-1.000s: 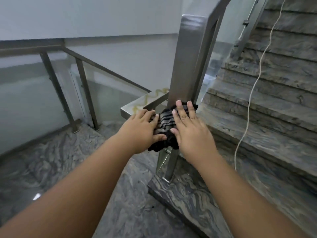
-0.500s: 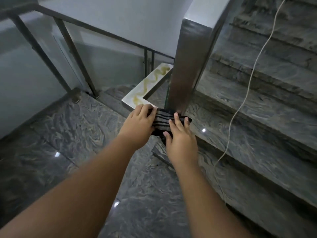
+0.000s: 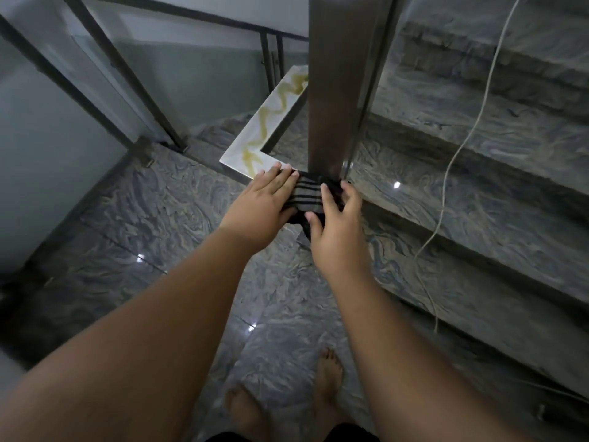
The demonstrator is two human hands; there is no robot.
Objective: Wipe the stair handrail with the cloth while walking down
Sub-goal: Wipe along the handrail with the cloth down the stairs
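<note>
A dark striped cloth lies on the flat end of the steel handrail, where the rail's sloping run meets the landing corner. My left hand presses flat on the cloth's left side, fingers reaching onto the pale rail top. My right hand covers its right side, fingers curled over the cloth. The rail continues left as a white, yellow-streaked flat section turning down the lower flight.
Grey marbled landing floor lies underfoot, with my bare feet at the bottom. Marble steps climb to the right, a white cable trailing over them. Glass panels with dark posts fence the left side.
The view has tilted down and drawn closer to the rail's end. Both hands stay on the cloth at the corner; my feet have come into view.
</note>
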